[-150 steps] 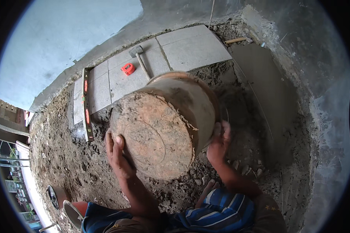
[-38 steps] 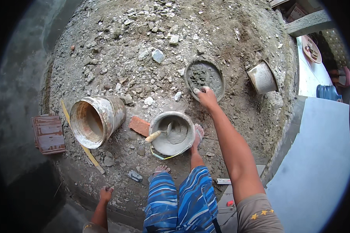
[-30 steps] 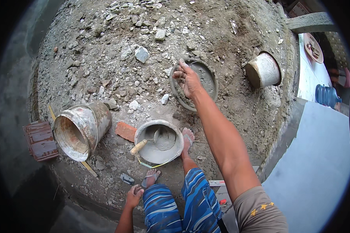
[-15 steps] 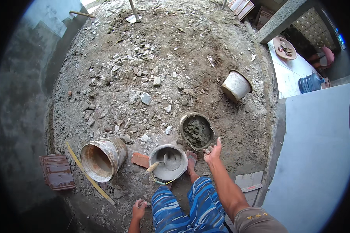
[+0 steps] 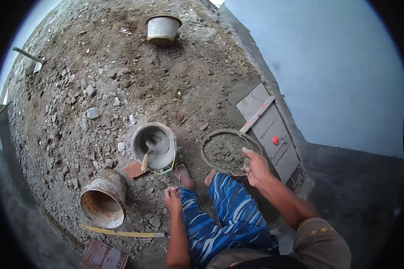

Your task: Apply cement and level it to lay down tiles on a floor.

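My right hand point(image 5: 256, 167) grips the near rim of a shallow round pan point(image 5: 209, 142) that holds grey mortar and sits on the dirt by my right foot. My left hand point(image 5: 172, 199) rests on my left knee, on blue striped trousers, holding nothing. To the left of the pan stands a grey bucket point(image 5: 162, 154) with a wooden-handled trowel point(image 5: 147, 155) inside. A brick point(image 5: 133, 170) lies against that bucket.
A rusty bucket point(image 5: 104, 201) lies tipped at lower left, with a yellow straightedge point(image 5: 121, 233) and stacked reddish tiles point(image 5: 104, 256) below it. Grey floor tiles point(image 5: 274, 134) with a level lie to the right along the wall. Another bucket point(image 5: 163, 29) stands far off amid rubble.
The view has swung round toward the wall and the grey tiles. The mortar pan now sits further from the trowel bucket, near the tiles, with my right hand closed on its rim.
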`<state>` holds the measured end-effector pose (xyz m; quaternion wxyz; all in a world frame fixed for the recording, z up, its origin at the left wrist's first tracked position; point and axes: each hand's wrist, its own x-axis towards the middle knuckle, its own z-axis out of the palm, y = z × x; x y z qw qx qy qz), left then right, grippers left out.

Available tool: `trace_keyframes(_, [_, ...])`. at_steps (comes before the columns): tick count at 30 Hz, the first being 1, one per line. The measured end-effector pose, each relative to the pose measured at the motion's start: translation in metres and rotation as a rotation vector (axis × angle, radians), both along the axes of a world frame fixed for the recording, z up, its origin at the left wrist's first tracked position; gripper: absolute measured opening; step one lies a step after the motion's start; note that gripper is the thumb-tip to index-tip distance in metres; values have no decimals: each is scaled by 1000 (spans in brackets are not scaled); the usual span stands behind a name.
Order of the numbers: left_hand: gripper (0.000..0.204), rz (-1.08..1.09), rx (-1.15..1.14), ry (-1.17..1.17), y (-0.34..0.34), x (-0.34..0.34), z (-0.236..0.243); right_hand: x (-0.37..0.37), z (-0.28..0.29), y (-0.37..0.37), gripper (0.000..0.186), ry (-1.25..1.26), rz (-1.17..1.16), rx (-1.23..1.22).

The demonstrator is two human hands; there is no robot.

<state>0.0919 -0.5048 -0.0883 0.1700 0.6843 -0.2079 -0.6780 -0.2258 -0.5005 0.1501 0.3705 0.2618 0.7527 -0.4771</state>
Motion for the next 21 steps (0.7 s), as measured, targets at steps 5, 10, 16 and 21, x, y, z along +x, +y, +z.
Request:
trace_keyframes(5, [52,-302,340,325,82,-41,-147,-12,93,148,26,-196,115,-125])
trace_keyframes(10, [73,-456,818,590,224,-77,-135,-40,121,371,30,-147,47,2])
trace_keyframes(16, [72,-462,738,666,332,-125,-215,-57,-61,554,34,-69,284,-171])
trace_keyframes(21, [79,-598,669,741,471,-235,-264,-19,-293,715,38,311,428,-9])
